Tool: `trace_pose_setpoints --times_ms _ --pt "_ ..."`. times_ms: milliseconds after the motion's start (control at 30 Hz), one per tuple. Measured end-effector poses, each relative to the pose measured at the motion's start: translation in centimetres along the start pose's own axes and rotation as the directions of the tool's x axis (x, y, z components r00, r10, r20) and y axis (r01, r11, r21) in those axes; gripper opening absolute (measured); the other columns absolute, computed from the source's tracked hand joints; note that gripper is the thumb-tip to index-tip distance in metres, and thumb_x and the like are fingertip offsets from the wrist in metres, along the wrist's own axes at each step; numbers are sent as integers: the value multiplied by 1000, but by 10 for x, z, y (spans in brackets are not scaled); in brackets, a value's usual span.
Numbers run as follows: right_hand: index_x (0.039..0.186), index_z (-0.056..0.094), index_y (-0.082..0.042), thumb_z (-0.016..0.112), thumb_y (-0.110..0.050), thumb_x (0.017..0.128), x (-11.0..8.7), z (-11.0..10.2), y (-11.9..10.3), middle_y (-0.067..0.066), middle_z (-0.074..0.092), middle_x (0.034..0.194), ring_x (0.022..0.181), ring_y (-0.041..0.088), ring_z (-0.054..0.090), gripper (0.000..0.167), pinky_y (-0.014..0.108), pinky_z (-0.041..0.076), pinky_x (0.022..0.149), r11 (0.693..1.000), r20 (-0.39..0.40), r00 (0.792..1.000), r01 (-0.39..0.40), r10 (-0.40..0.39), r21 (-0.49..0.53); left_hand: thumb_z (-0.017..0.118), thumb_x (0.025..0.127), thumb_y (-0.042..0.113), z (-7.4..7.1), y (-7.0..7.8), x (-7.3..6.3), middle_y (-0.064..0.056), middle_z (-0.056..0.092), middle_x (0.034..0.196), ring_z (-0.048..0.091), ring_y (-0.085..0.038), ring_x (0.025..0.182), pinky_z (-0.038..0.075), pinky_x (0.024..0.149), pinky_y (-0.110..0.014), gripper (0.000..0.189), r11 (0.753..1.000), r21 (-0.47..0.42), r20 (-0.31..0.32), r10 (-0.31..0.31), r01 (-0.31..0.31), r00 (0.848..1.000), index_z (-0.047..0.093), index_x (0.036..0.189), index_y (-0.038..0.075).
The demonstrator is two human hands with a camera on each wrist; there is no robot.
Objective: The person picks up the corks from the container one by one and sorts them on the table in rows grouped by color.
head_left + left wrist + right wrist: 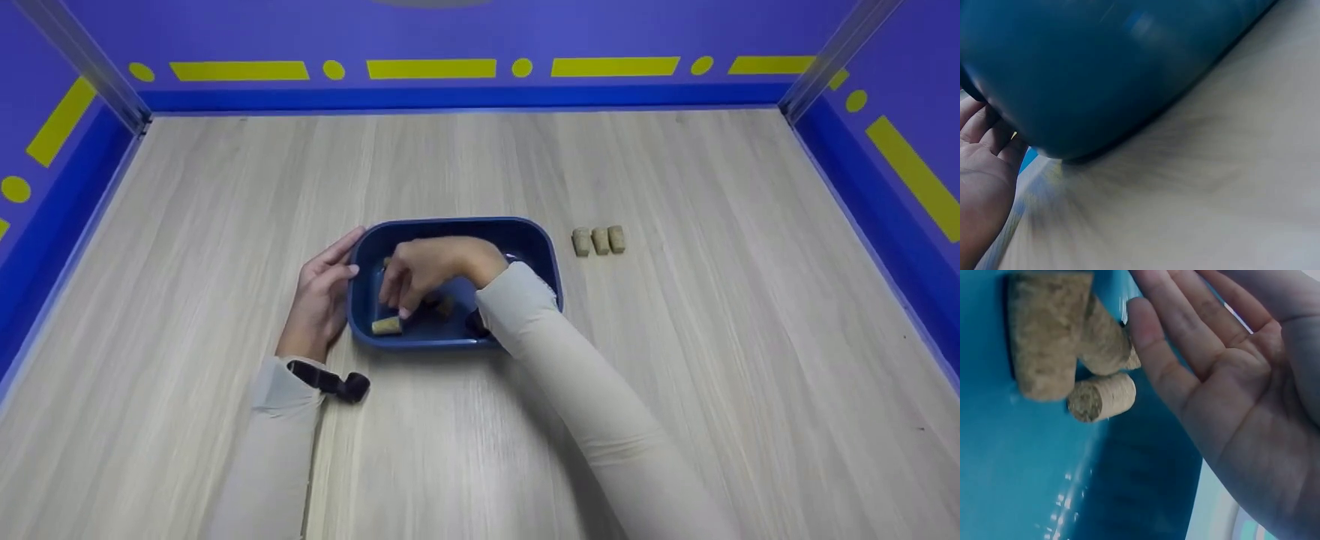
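Note:
A dark blue rectangular bin (457, 344) holds several cork stoppers. One cork (387, 325) lies near its front left corner. My right hand (431, 270) reaches down into the bin, fingers pointing at the floor close to the corks. In the right wrist view its fingers are extended with the palm bare, beside a small cork (1103, 396) and a larger cork (1047, 337). My left hand (319, 292) rests against the bin's left side, thumb at the rim. The left wrist view has its fingers (985, 126) lying along the bin's outer wall (1089, 73).
Right of the bin, three corks stand in a short row: a left cork (581, 241), a middle cork (600, 241) and a right cork (616, 238). The pale wood-grain table (712, 337) is bordered by blue panels (465, 97) with yellow marks.

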State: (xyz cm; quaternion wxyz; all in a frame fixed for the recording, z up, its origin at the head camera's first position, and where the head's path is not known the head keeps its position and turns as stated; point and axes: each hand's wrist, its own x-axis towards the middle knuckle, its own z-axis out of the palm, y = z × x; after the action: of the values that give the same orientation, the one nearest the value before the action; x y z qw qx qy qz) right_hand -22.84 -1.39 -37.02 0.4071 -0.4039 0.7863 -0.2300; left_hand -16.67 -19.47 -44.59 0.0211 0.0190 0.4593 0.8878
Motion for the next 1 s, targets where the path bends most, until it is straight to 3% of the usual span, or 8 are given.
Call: trace_pose_setpoints --times_ms 267,500,733,1000 --pt "116 70 -12 76 -20 82 7 5 -6 2 71 113 102 10 65 36 24 52 87 995 23 1000 -19 21 -102 38 83 -15 -1 0 0 -7 61 128 57 -14 119 51 92 -22 54 1000 -9 4 1 -1 1000 48 136 -7" --pt "114 71 -15 78 -27 80 10 9 -14 -1 72 107 92 6 62 37 22 51 80 975 14 997 -69 74 -213 38 83 -15 -1 -1 0 -6 61 128 56 -13 121 49 94 -22 55 1000 -10 -4 1 -1 1000 47 137 -8" --pt "108 73 -18 76 -24 81 12 12 -14 -3 73 102 83 5 61 28 20 49 71 967 -1 998 -62 63 -249 40 83 -16 0 -1 0 -6 63 125 57 -13 119 50 94 -22 52 1000 -25 12 11 -11 1000 56 131 -3" --pt "107 73 -18 73 -14 81 7 9 -13 -2 71 105 88 8 61 26 22 51 74 976 -17 997 -80 78 -202 39 83 -16 -2 -1 1 -7 64 125 58 -13 117 51 90 -22 53 999 -32 13 14 -13 1000 54 132 -4"
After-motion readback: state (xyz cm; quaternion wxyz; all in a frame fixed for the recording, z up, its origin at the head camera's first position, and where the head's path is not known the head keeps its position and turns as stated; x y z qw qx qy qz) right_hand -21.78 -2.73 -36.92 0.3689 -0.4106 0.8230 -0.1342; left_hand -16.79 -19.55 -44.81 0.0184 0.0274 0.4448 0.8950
